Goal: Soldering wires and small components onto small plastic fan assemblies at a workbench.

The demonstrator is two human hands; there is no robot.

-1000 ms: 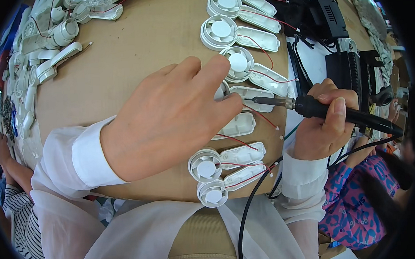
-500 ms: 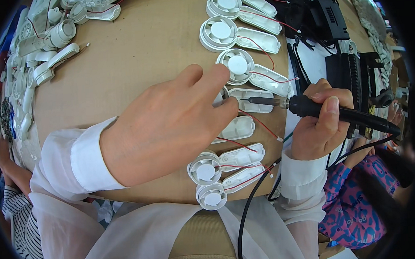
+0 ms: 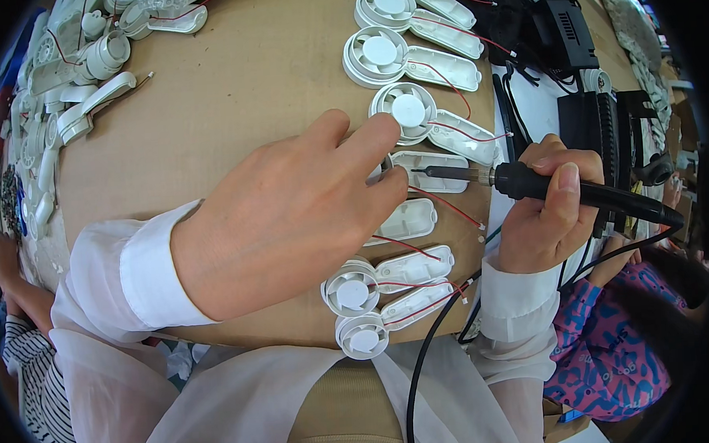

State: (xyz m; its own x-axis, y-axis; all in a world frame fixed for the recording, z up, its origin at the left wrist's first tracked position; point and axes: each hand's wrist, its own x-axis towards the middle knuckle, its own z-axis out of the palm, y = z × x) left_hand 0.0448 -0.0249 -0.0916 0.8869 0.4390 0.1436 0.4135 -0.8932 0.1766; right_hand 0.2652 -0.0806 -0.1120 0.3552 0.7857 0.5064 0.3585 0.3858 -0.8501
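Note:
My right hand (image 3: pixel 552 205) grips a black soldering iron (image 3: pixel 585 193). Its thin metal tip points left, over the open white handle shell (image 3: pixel 442 178) of a small handheld fan. My left hand (image 3: pixel 305 196) is bent over that fan, whose round head (image 3: pixel 377 170) shows between the forefinger and thumb. The thumb tip lies close to the iron's tip; whether the tip touches the shell I cannot tell. A red wire (image 3: pixel 450 206) with a small white plug runs from beneath my thumb. Another open handle shell (image 3: pixel 410 218) lies just nearer, its fan head hidden under my hand.
More opened white fans with red wires lie in a column, beyond my hands (image 3: pixel 380 52) and nearer me (image 3: pixel 352 292). White fan parts (image 3: pixel 83 83) are heaped at the far left. Black equipment (image 3: pixel 598 128) and cables stand at right. A person in patterned cloth (image 3: pixel 606 353) is beside me.
The plug end of the red wire by my left thumb has shifted slightly away from me and to the right. Both hands and the soldering iron are almost unmoved.

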